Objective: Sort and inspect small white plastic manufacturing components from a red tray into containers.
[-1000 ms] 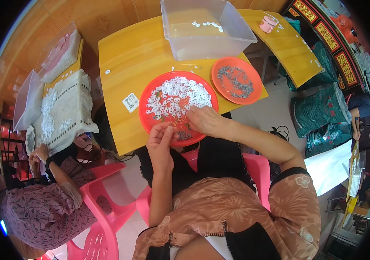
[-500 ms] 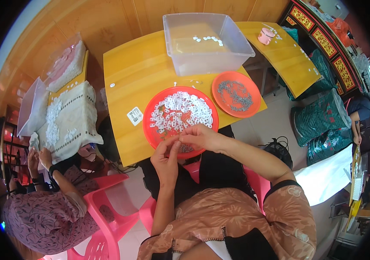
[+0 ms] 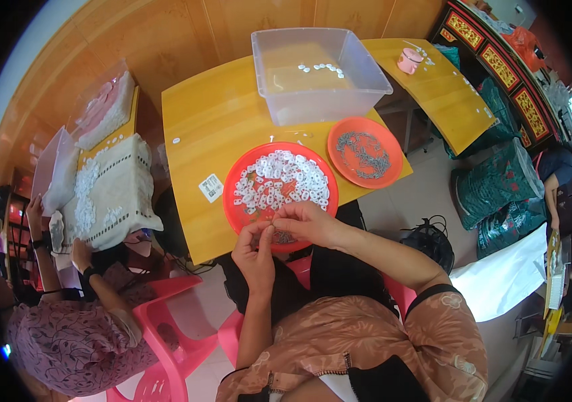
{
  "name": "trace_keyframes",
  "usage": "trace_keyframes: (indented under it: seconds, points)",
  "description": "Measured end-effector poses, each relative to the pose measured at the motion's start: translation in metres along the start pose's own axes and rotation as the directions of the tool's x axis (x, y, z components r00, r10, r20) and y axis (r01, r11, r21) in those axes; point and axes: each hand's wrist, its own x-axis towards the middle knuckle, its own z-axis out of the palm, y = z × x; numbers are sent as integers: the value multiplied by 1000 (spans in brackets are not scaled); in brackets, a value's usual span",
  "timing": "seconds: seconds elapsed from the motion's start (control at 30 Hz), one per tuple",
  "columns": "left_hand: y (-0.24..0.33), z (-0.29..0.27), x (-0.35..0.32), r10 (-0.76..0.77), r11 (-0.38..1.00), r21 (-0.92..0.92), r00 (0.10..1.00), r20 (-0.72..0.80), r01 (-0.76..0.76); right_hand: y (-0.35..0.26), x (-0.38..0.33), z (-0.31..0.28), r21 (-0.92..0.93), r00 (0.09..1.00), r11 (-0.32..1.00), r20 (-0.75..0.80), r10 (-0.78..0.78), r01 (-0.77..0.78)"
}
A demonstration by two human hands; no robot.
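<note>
Both my hands meet over the near rim of a round red tray (image 3: 231,179). My left hand (image 3: 254,253) is closed in a pinch, its fingertips close against those of my right hand (image 3: 307,223), which pinches too. Whatever sits between the fingertips is too small to make out. White plastic pieces with two dark holes (image 3: 286,171) cover the far part of the tray. A few grey metal screws or pins (image 3: 283,237) lie at its near edge, partly hidden by my hands. To the right, an orange plate (image 3: 390,175) holds many more grey metal pins (image 3: 366,155).
Behind the tray stands a clear plastic bin (image 3: 319,110) with several white pieces inside. A printed label (image 3: 211,187) lies on the yellow table (image 3: 199,127). At left, another person (image 3: 78,342) works at a cloth-covered table (image 3: 132,181). Green sacks (image 3: 497,184) stand on the right.
The view has shifted slightly, and my hands stay pinched together over the tray. The person at left has moved one hand toward the clear bin beside them.
</note>
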Motion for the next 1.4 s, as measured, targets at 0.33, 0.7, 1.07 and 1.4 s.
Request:
trace_keyframes:
  seconds: [0.33,0.7,1.07,1.4]
  points:
    - [3,-1,-1,-162,977,-134,985,53,168,-5,-12,9,-456,939,846,-56,-338,277]
    - [-2,0,-1,-287,913,-271,952,103,305,5,-9,12,-920,702,158,153,-696,358]
    - [3,-1,-2,-24,999,-31,1000,15,25,-9,-12,13,-558,947,791,-28,-321,251]
    - [0,-1,-2,89,987,133,996,23,-92,-8,-4,7,-425,956,866,-3,-293,264]
